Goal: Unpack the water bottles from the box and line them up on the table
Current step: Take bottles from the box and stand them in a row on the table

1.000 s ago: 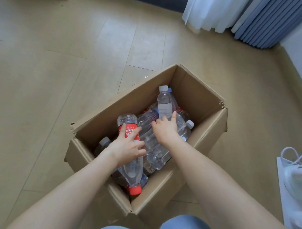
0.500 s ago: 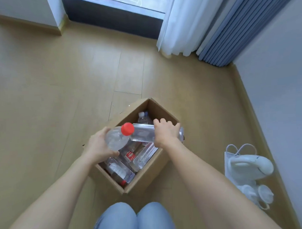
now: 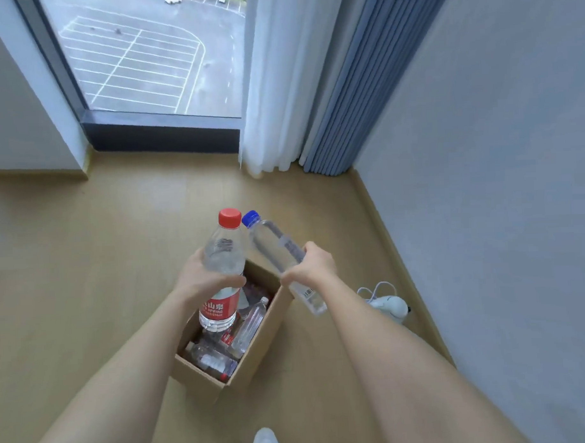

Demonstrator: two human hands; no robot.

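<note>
Smooth tan wood-look floor runs to a dark-framed window, a sheer white curtain and a pleated blue curtain. On it stands an open brown cardboard box holding clear plastic bottles that lie on their sides. Above the box, the left hand wraps around an upright red-capped bottle, which hides part of the box. The right hand grips a slim blue-capped bottle, tilted left, with the two caps close together. A white corded object, perhaps an appliance, sits to the right of the box.
</note>
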